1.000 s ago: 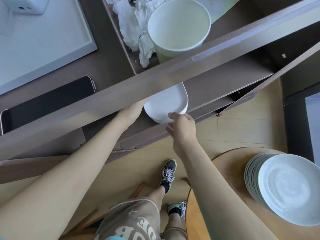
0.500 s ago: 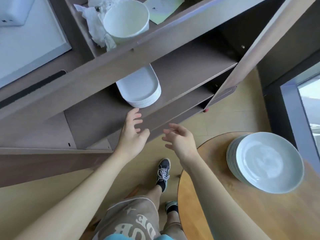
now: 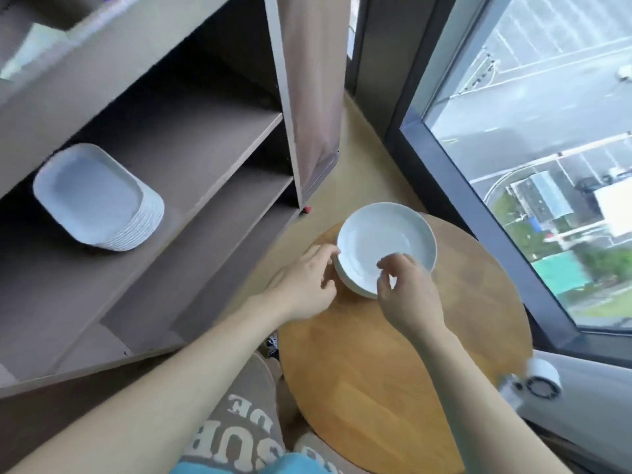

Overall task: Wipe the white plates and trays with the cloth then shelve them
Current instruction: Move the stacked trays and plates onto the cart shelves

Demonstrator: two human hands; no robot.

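A stack of white round plates (image 3: 383, 234) stands on the far side of a round wooden table (image 3: 393, 371). My left hand (image 3: 304, 282) reaches in from the left, its fingertips at the stack's left rim. My right hand (image 3: 407, 295) hovers over the near rim with loosely curled fingers, index above the top plate and thumb at the edge; no firm hold shows. A stack of white rectangular trays (image 3: 99, 200) lies on a shelf of the brown shelf unit (image 3: 191, 138) to the left. No cloth is in view.
Lower shelf boards (image 3: 205, 234) lie bare beside the table. An upright side panel (image 3: 307, 97) of the unit stands behind the plates. A large window (image 3: 530, 148) runs along the right. A small white round device (image 3: 540, 384) sits by the sill.
Both hands have left the shelf where the tray stack now lies and swung right to the plate stack on the table. The view turned right with them.
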